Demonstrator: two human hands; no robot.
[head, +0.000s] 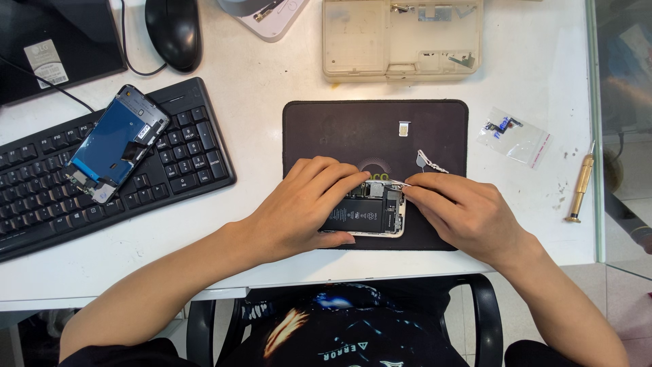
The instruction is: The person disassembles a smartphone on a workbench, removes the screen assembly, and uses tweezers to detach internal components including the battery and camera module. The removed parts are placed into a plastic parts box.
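An opened phone (367, 214) lies on the near part of a dark mat (319, 122) on a white table (272, 81), its back shell facing up with the black battery and the board beside it laid bare. The left hand (299, 207) is curled over the phone's left end, fingers across the top edge and thumb along the near edge, pinning it flat to the mat. The right hand (465, 211) comes in from the right with its fingertips pinched together at the phone's top right corner, closed on something thin and pale there; whether that is a tool or a small part is too small to tell. The screen (117, 143) is already off the phone and rests face down, blue backing up, on the keyboard (190, 156) well to the left, so the opening stage looks finished. A small metal bracket (429, 162) and a tiny pale piece (404, 128) lie loose on the mat beyond the hands, which suggests that some inner parts are out as well. The battery and board sit in the shell, so the inside work appears to be mid-way rather than near its end, and nothing shows the screen being readied to go back. A parts tray (401, 37) sits at the far edge, a mouse (173, 30) to its left, and a clear bag (514, 136) and a brass-handled screwdriver (581, 187) lie untouched to the right.
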